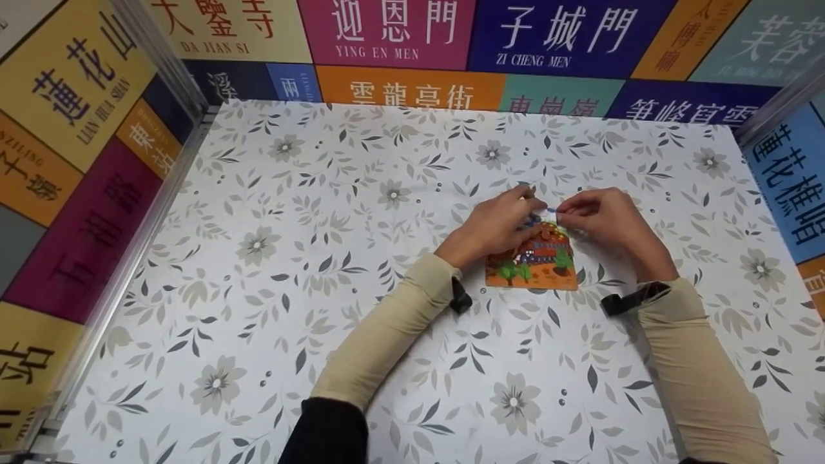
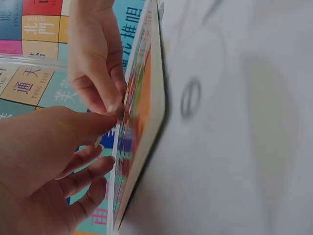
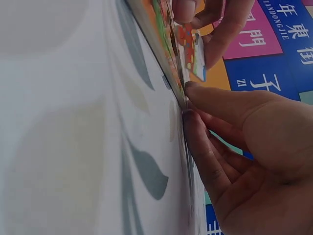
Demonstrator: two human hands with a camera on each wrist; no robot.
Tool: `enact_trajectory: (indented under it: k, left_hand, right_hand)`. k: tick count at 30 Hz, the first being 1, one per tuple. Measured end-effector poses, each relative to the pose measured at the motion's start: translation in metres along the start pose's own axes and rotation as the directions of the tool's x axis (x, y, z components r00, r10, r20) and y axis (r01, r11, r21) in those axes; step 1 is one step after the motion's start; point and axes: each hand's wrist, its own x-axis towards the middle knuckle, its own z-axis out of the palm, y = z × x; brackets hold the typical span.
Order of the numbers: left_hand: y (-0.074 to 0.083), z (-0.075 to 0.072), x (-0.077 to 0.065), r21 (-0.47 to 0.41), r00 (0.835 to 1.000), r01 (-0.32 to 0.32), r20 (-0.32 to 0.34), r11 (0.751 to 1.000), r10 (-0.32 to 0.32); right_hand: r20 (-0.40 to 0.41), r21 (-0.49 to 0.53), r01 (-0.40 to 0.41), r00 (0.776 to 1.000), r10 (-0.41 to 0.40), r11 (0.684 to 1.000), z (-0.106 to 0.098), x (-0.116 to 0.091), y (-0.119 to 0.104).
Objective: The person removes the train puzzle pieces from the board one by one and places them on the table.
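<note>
A jigsaw puzzle board point(image 1: 532, 280) with orange ground, green trees and a red building-like picture lies flat on the table. My left hand point(image 1: 499, 222) reaches over its upper left part and covers some of the picture. Seen from the right wrist, that hand's fingers pinch a small puzzle piece point(image 3: 196, 54), red and yellow with a blue corner, tilted up from the board. My right hand point(image 1: 609, 216) is at the board's upper right corner. Its thumb and index finger pinch the board's edge in the right wrist view, the fingertips point(image 3: 192, 90) nearly meeting.
The table point(image 1: 322, 290) has a white cover with grey flowers and leaves. Panels point(image 1: 393, 38) with coloured blocks and large characters stand behind it and along both sides. A metal rail point(image 1: 122, 283) runs along the left edge.
</note>
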Motion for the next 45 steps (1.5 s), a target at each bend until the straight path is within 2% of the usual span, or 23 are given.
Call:
enact_trajectory:
  k: [7,14,25,33,38,45]
  left_hand:
    - [-0.017,-0.015,-0.014,-0.051,0.999,0.018,-0.031,0.999,-0.02]
    - [-0.038,-0.029,-0.035,-0.071,0.998,0.026,-0.057,0.997,-0.031]
    - [-0.074,-0.04,-0.065,-0.114,0.993,0.051,-0.098,0.992,-0.063]
    - [-0.091,-0.042,-0.07,-0.147,0.993,0.059,-0.091,0.987,-0.073]
    - [-0.094,-0.041,-0.072,-0.168,0.993,0.075,-0.08,0.983,-0.089]
    - [-0.093,-0.04,-0.072,-0.182,0.992,0.095,-0.067,0.979,-0.109]
  right_hand:
    - [-0.051,0.002,-0.024,0.998,0.024,1.0,0.004,0.0,-0.003]
    - [-0.036,0.011,-0.071,0.997,0.071,0.997,0.004,-0.001,-0.005]
    - [-0.051,0.011,-0.052,0.997,0.052,0.999,0.006,-0.003,-0.005]
    - [-0.046,-0.001,-0.034,0.998,0.034,0.999,0.006,-0.002,-0.005]
    - [-0.043,-0.01,-0.004,0.999,0.004,1.0,0.006,-0.003,-0.004]
    - [-0.038,-0.018,-0.014,0.999,0.014,1.0,0.003,-0.004,-0.005]
